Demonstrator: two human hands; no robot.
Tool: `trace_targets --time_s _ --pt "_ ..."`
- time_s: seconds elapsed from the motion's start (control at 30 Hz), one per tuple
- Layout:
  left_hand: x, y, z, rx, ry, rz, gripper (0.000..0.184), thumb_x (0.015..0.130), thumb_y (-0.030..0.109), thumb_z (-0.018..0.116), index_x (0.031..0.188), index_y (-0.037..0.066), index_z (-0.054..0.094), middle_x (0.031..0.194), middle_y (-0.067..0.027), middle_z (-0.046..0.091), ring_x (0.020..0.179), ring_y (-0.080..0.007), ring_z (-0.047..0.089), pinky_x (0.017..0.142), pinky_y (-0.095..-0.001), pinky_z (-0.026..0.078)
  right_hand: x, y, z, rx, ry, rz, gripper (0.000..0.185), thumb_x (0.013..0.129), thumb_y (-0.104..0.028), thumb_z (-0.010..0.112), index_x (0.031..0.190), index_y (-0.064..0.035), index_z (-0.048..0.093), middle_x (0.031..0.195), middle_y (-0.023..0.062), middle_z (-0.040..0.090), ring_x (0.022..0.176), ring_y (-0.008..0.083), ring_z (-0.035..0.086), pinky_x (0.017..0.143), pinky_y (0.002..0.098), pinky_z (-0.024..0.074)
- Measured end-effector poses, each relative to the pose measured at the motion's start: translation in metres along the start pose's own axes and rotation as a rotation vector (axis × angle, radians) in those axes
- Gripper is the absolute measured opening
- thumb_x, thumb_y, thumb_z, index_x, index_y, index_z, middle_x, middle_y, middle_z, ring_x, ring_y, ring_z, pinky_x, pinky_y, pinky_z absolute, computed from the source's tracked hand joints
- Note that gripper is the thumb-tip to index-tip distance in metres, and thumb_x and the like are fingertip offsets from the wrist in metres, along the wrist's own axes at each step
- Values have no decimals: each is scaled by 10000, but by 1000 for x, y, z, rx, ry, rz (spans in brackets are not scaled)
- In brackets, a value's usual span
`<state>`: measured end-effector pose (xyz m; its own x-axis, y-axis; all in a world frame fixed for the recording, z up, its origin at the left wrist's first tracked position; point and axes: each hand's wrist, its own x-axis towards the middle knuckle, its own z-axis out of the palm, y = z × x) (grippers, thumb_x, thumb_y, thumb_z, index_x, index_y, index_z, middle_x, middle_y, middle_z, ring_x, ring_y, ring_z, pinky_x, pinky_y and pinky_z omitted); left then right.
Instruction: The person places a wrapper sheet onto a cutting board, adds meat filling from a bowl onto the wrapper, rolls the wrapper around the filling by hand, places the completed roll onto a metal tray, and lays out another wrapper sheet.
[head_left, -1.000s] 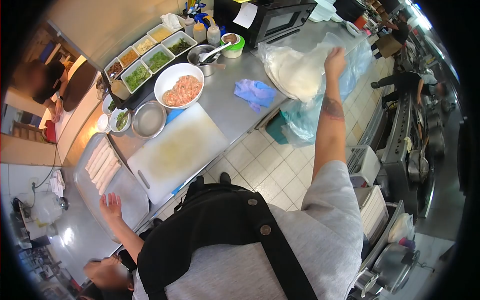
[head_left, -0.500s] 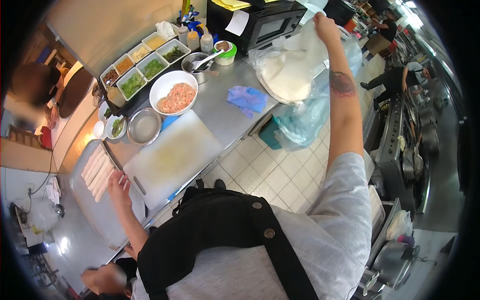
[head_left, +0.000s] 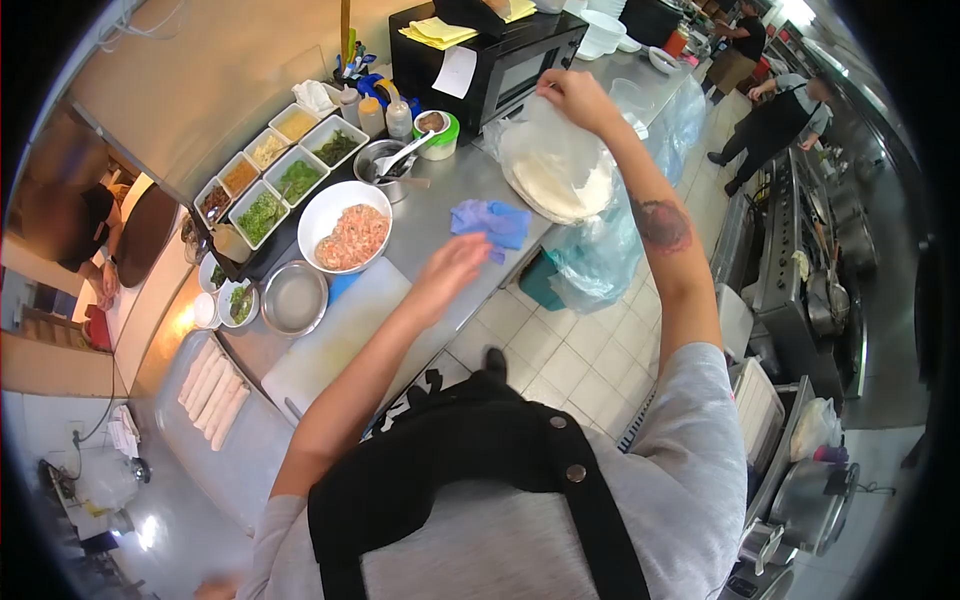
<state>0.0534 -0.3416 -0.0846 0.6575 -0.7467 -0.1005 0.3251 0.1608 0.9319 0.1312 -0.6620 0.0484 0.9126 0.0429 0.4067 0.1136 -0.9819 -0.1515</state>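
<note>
My right hand (head_left: 580,98) pinches the edge of a thin, translucent sheet (head_left: 545,140), lifted over a stack of round white wrappers (head_left: 570,190) in clear plastic. My left hand (head_left: 450,277) is in the air above the white cutting board (head_left: 335,335), close to a crumpled blue-purple cloth (head_left: 492,221); its fingers are blurred. Behind the board stands a white bowl (head_left: 312,218) of pink chopped filling (head_left: 357,236). Several pale rolls (head_left: 213,390) lie side by side on a metal tray (head_left: 240,455) at the left.
An empty metal bowl (head_left: 294,298) and small tubs of toppings (head_left: 300,180) line the counter's back. Beyond are squeeze bottles (head_left: 371,116) and a black microwave (head_left: 490,72). Co-workers (head_left: 777,125) stand by the stove at right; another person (head_left: 100,225) is at far left.
My left hand has moved from beside the tray of rolls to the right, over the cutting board. My right hand has come left and down with the sheet over the stack.
</note>
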Motion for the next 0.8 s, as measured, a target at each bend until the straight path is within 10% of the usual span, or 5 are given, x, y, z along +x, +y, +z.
trace_targets --time_s 0.17,0.23,0.47,0.57,0.8 --pt "96 -30 24 -706 159 -288 677 873 589 526 1263 37 502 1224 -158 559 1163 -296 516 1031 -449 373 -44 -51 17 596 -380 -1 212 877 -187 593 1020 -52 672 892 137 695 788 241 679 690 342 529" --pt "112 -50 15 -893 125 -38 778 808 655 559 1265 29 495 1217 -159 562 1151 -307 520 1026 -468 375 -59 -36 24 850 -625 125 215 885 -182 589 1032 -50 672 918 135 696 804 219 679 691 333 528" --pt "119 -128 -2 -600 576 -143 357 935 72 461 1281 -17 480 1232 -174 569 1114 -333 576 971 -459 467 -132 115 147 413 -287 108 435 716 -182 739 1124 -66 642 1125 156 635 996 325 608 890 350 475" --pt "114 -98 15 -461 706 -169 356 927 18 437 1277 -30 480 1232 -175 574 1122 -331 576 969 -445 477 -141 79 142 74 -422 -6 755 665 -408 784 1341 -247 488 1456 83 383 1320 357 361 932 576 380" --pt "55 -29 2 -483 747 -4 394 911 10 461 1302 -43 461 1244 -198 570 1139 -304 576 985 -416 475 -148 104 168 47 -361 -148 859 623 -531 763 1378 -278 439 1505 51 318 1388 354 246 911 529 307"
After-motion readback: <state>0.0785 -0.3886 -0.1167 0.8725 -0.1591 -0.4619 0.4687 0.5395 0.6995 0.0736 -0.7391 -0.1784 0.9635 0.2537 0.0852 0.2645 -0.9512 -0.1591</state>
